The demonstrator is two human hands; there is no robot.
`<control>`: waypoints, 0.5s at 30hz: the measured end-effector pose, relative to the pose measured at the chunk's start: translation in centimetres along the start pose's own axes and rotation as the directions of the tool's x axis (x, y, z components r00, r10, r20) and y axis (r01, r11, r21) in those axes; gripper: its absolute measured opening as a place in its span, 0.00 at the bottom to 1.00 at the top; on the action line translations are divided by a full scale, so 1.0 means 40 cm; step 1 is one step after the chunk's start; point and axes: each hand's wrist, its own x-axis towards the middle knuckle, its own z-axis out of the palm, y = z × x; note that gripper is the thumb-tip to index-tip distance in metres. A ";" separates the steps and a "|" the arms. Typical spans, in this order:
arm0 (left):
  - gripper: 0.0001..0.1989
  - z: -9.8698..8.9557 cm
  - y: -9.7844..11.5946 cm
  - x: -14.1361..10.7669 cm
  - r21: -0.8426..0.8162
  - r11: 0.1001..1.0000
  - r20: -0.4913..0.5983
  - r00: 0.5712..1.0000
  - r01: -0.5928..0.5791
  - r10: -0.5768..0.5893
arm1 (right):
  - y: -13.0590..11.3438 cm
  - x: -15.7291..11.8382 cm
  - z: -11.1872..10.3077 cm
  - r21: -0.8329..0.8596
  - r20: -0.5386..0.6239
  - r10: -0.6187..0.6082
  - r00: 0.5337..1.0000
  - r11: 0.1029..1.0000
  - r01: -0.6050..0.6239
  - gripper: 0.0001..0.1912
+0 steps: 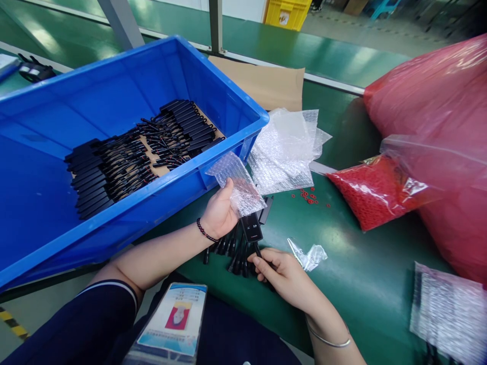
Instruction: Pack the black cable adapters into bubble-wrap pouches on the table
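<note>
Two hands meet over the green bench point(365, 274), so I'm using the unit point(251, 229) between them as clock centre. The right hand point(283, 276), at about 5, pinches the cable point(256, 249) just below the unit between thumb and fingers. My guess is that grip leaves the body clear at the end that meets the bubble bag point(245, 185).

The left hand point(220, 213), at 10, has its thumb pressed on the bag's near face and the other fingers behind it, probably to steady that floppy film. The unit's top end disappears at the bag's lower edge; can't tell how far in it is, or if it's just behind.

Black leads point(238, 261) bunch at 7, right under the hands, likely for a short reach. The blue bin point(76, 111) sits at 10 with more units point(91, 177) lined up in two rows, cables towards the middle, which probably stops tangles. Flat bags point(279, 152) are heaped at 1, handy for either hand. Loose red rings point(310, 200) lie at 2, near their packet point(376, 195), so I'd say they're tipped out for easy picking. Filled bags point(449, 309) sit well apart at 4, probably to keep them out of the mix.
</note>
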 end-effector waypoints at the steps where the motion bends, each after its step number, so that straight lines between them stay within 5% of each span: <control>1: 0.18 0.000 0.000 0.000 -0.001 1.000 0.008 1.000 -0.001 0.001 | 0.000 0.000 0.000 -0.003 0.000 0.000 1.000 1.000 0.000 0.20; 9: 0.19 -0.007 -0.002 0.004 -0.026 1.000 0.035 0.999 0.001 0.000 | 0.009 0.001 0.004 0.017 -0.009 0.009 1.000 1.000 -0.008 0.19; 15: 0.18 0.005 0.006 -0.004 -0.075 0.996 0.029 0.999 0.048 -0.046 | -0.002 -0.003 0.002 0.185 -0.015 0.029 0.999 0.982 -0.026 0.16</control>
